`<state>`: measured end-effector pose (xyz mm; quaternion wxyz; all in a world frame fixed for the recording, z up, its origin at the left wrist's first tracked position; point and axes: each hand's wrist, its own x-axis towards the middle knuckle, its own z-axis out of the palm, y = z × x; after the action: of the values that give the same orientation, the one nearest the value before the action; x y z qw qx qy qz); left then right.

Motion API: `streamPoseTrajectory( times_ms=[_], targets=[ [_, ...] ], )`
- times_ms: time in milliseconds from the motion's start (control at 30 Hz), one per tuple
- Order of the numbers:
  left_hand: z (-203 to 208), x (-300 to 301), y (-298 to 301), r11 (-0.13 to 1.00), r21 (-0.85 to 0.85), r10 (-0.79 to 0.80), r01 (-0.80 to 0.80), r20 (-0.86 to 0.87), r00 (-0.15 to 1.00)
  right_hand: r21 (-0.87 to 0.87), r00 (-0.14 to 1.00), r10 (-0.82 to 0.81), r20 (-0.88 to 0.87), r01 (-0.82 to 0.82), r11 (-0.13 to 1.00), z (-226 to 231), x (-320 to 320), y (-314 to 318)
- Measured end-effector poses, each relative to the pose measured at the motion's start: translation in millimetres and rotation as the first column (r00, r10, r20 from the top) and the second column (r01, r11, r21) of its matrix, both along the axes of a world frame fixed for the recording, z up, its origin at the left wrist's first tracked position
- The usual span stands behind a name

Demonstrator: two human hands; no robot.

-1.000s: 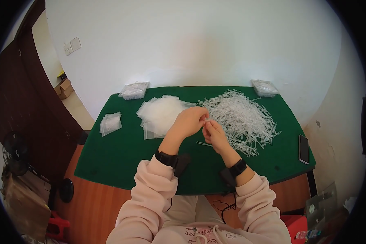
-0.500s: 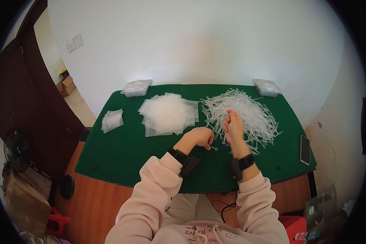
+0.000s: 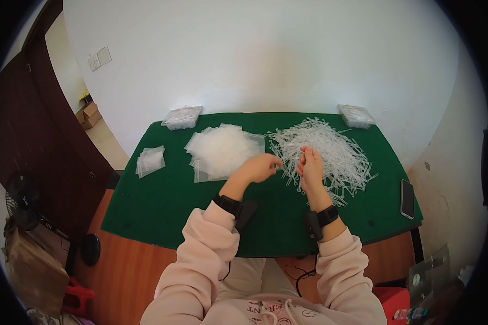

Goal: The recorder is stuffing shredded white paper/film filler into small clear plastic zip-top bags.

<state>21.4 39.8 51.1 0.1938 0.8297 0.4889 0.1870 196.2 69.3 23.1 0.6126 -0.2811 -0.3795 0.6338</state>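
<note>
My left hand (image 3: 260,167) is raised over the green table, between the heap of clear zip bags (image 3: 219,149) and the pile of clear plastic sticks with small looped ends (image 3: 339,157). Its fingers are curled toward the thumb, and what lies between them is too small to make out. At the near left edge of the stick pile, my right hand (image 3: 312,170) is closed, fingertips pressed together and pointing away from me. Whatever it grips cannot be told from the sticks behind it. Both wrists wear black bands with a dark box.
A few small filled bags (image 3: 151,161) lie at the left of the green table (image 3: 162,211). Two clear plastic boxes (image 3: 182,117) (image 3: 356,116) stand at its far corners. A phone (image 3: 407,199) rests by the right edge. A black fan (image 3: 24,197) stands left.
My left hand has moved up and slightly left, away from the near side of the table. The small clear piece by its fingers no longer shows there. My right hand has hardly moved.
</note>
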Motion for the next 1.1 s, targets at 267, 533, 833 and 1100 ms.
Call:
streamPoseTrajectory(
  times_ms=[267, 533, 833, 1100],
  targets=[
    [32.8, 17.0, -17.1, 0.955, 0.027, 0.248, -0.295, 0.472, 0.846, 0.023, 0.996, 0.064, 0.069, -0.066, 0.998, -10.1, -7.3, -1.3],
    [18.2, 18.3, -5.1, 0.899, 0.330, 0.167, -0.289, 0.352, 0.921, 0.107, 0.997, -0.025, 0.072, 0.017, 0.994, -6.7, -10.6, -3.3],
    [-5.8, 45.8, -2.7, 0.832, 0.452, 0.115, -0.322, 0.427, 0.897, -0.010, 0.999, 0.051, -0.006, -0.051, 0.999, -4.2, -11.8, -9.6],
    [-8.9, 51.9, -5.8, 0.929, 0.214, 0.173, -0.303, 0.471, 0.865, 0.024, 0.989, 0.069, 0.134, -0.073, 0.997, -3.1, -10.3, -10.8]
  ],
)
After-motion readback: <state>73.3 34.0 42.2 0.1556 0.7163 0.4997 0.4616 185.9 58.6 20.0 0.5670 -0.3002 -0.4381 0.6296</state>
